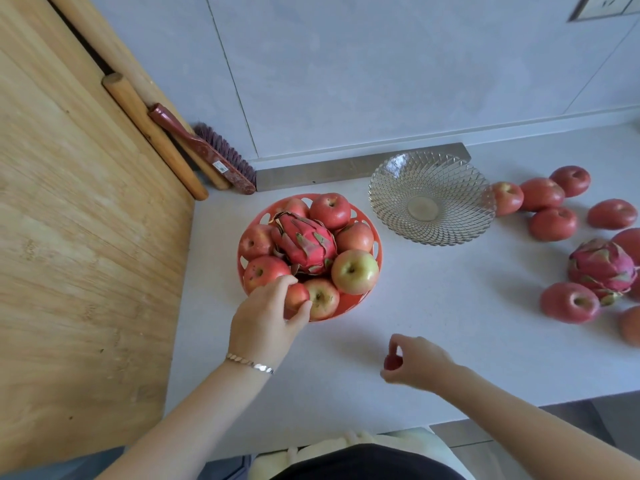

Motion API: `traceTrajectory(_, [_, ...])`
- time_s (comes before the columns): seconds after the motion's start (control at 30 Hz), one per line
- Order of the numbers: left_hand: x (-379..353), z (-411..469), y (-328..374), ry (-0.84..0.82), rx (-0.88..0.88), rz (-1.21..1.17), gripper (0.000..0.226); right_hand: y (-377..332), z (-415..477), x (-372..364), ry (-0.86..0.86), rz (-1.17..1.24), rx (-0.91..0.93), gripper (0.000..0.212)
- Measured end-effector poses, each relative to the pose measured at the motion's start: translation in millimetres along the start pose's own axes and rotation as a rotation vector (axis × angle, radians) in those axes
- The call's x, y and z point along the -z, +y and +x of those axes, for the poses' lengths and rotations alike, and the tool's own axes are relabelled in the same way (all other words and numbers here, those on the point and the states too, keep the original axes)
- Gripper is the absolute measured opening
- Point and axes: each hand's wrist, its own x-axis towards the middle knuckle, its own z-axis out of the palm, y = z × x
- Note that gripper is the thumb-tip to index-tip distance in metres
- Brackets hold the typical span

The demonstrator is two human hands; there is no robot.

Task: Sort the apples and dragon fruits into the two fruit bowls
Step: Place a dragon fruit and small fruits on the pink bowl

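An orange plastic bowl (pixel 347 304) holds several red apples around a pink dragon fruit (pixel 304 245). My left hand (pixel 263 320) reaches in at the bowl's near left side and grips a small red apple (pixel 297 296). An empty clear glass bowl (pixel 450 232) stands to the right, behind the orange one. Several loose apples (pixel 542 194) and a second dragon fruit (pixel 601 266) lie on the counter at far right. My right hand (pixel 419 363) hovers over the counter's near part with fingers curled; a small red spot shows at its fingertips, and I cannot tell what it is.
A large wooden board (pixel 86 237) covers the left side, with a rolling pin (pixel 152 133) and a red-handled brush (pixel 207 150) leaning at its far edge. A metal strip (pixel 346 168) runs along the wall. The counter's front edge (pixel 502 408) is near my body.
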Motion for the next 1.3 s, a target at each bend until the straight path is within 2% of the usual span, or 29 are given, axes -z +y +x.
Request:
traceTrajectory(0.1, [-11,15,-5,0.08,-0.181,0.207,0.03,-7,-4,23,0.176,0.225,0.012,0.028])
traceTrajectory(0.23, [-23,29,-13,0.066,-0.163,0.344,0.04,-22,-17,58,0.37,0.473,0.109,0.026])
traceTrajectory(0.37, [-30,28,-17,0.048,-0.146,0.405,0.045,-42,-24,80,0.412,0.596,0.212,0.027])
traceTrajectory(0.5, [-33,28,-22,0.098,-0.155,0.378,0.048,-57,-17,88,0.436,0.572,0.253,0.033])
traceTrajectory(0.67, [-29,29,-26,0.086,-0.185,0.279,0.029,-74,7,109,0.483,0.624,0.287,0.036])
traceTrajectory(0.8, [-26,33,-22,-0.009,-0.156,0.249,0.029,-92,37,131,0.529,0.563,0.253,0.037])
traceTrajectory(0.9, [-26,35,-20,-0.063,-0.128,0.262,0.033,-107,62,135,0.485,0.475,0.251,0.043])
traceTrajectory(1.13, [-20,29,-27,0.036,-0.07,0.127,0.03,-114,78,133,0.496,0.22,0.213,0.042])
traceTrajectory(1.2, [-19,28,-25,0.054,-0.075,0.098,0.027,-109,78,135,0.455,0.113,0.205,0.044])
traceTrajectory(1.3, [-21,30,-19,0.045,-0.085,0.096,0.033,-102,80,137,0.39,0.077,0.216,0.05])
